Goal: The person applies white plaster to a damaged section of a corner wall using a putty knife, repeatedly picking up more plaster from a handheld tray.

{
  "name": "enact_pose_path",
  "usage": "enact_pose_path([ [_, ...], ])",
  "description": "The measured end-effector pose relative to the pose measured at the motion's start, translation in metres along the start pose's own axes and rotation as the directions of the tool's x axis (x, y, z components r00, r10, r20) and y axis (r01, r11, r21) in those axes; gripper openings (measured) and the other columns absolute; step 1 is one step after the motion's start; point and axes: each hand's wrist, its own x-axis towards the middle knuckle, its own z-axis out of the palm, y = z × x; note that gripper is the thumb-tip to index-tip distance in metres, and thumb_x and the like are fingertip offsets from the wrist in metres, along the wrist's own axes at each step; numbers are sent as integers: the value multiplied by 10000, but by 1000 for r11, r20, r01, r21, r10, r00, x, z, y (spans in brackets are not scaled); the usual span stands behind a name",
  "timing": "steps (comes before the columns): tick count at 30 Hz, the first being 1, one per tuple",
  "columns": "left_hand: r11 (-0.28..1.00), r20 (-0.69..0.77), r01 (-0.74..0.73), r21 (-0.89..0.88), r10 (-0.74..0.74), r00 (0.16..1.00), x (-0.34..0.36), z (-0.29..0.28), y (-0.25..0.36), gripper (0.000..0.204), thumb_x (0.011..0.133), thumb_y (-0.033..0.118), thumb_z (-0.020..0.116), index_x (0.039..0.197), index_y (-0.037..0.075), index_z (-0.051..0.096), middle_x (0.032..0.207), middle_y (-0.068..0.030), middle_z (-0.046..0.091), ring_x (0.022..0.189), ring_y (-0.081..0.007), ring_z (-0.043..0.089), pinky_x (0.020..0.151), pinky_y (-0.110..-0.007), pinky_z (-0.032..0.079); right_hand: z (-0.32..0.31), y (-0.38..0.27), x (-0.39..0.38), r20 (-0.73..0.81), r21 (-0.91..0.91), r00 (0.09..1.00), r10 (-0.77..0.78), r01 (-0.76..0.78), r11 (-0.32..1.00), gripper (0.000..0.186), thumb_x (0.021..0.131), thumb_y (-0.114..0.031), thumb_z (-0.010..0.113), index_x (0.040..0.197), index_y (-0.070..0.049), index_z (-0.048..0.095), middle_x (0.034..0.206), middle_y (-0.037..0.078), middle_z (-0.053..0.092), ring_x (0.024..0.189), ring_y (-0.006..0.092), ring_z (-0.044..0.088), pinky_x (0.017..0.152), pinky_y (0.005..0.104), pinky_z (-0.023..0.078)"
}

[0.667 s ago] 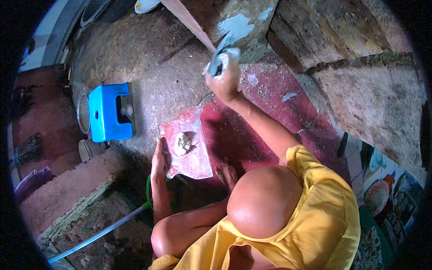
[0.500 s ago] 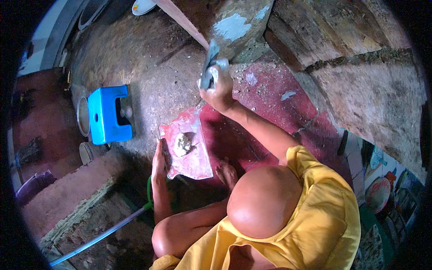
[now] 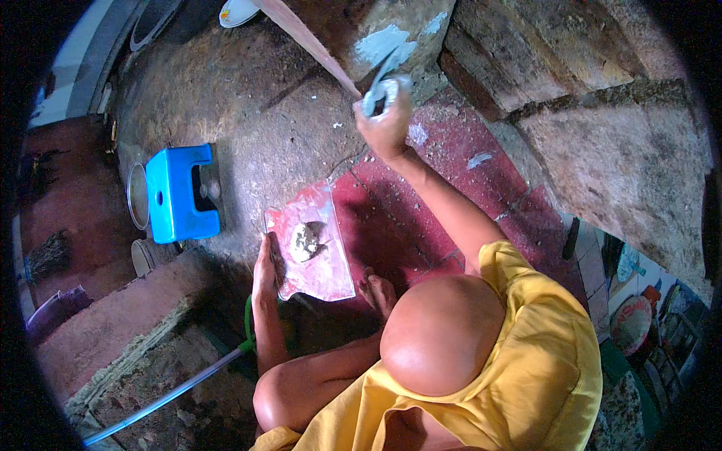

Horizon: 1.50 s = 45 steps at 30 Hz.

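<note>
Head view: the right hand [image 3: 385, 135] has its grip closed around a trowel [image 3: 374, 92], held out at arm's length just beside a pale patch [image 3: 380, 45] on a rough, worn face. The trowel is blurred, so whether its blade touches the patch I cannot tell. The left hand [image 3: 265, 274] is clamped on the left edge of a thin, pinkish board [image 3: 331, 263]; the fingers underneath are hidden. A lump of white paste [image 3: 304, 242] sits near the middle of the board, and a bare foot [image 3: 380, 293] shows just beside the board's right edge.

The likeliest trouble, I judge, is at the board. It seems to be held from one side only, so a sagging wrist, or a hard scoop at the far edge, could tip it and send the lump sliding off. The red floor [image 3: 500, 180] is strewn with pale scraps [image 3: 480, 160], and such grit could spoil any paste that drops there. Paste on the trowel, too blurred to judge, could fall if the blade turns steeply. A pinkish strip [image 3: 308, 34] ends close to the right hand, so a wide swing could knock it.
</note>
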Motion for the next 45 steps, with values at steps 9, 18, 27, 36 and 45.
enact_pose_path([
  [9, 999, 56, -8, 35, 6, 998, 1, -4, -2, 528, 881, 369, 325, 1229, -27, 313, 1244, -76, 368, 1117, -164, 369, 950, -270, 256, -33, -16, -25, 84, 40, 996, -28, 25, 999, 239, 593, 0, 586, 727, -40, 391, 685, 105, 399, 590, 240, 455, 532, 334, 375],
  [18, 998, -19, 5, 57, -4, 1000, -4, 1, 3, 518, 867, 398, 354, 1190, -6, 381, 1152, -64, 459, 1009, -171, 458, 877, -283, 341, -5, -8, 3, 22, 4, 1000, 13, -13, 1000, 289, 564, -36, 625, 734, -35, 391, 704, 101, 396, 613, 257, 447, 538, 349, 361],
  [27, 998, -46, 16, 66, -13, 999, -10, 8, 8, 517, 863, 405, 360, 1180, -1, 392, 1150, -70, 459, 1015, -172, 452, 881, -282, 335, -32, -3, -14, -9, 31, 1000, -5, 5, 1000, 233, 614, -18, 601, 733, -34, 402, 606, 51, 423, 508, 180, 449, 500, 312, 384],
  [36, 999, -3, -20, 51, 20, 1000, -8, 3, 8, 544, 872, 395, 336, 1216, -26, 332, 1217, -79, 397, 1090, -172, 392, 934, -275, 277, 0, -36, 0, 33, 87, 999, -6, 3, 996, 290, 537, -26, 632, 715, -43, 403, 701, 98, 399, 641, 273, 449, 554, 374, 367],
  [45, 997, -26, 27, 71, -26, 999, -10, 9, 10, 538, 878, 387, 325, 1216, -31, 329, 1219, -79, 393, 1090, -169, 390, 935, -270, 275, -32, -18, -14, -30, 23, 999, -37, 37, 999, 210, 607, -6, 577, 671, -40, 380, 616, 74, 395, 489, 217, 411, 459, 322, 347],
])
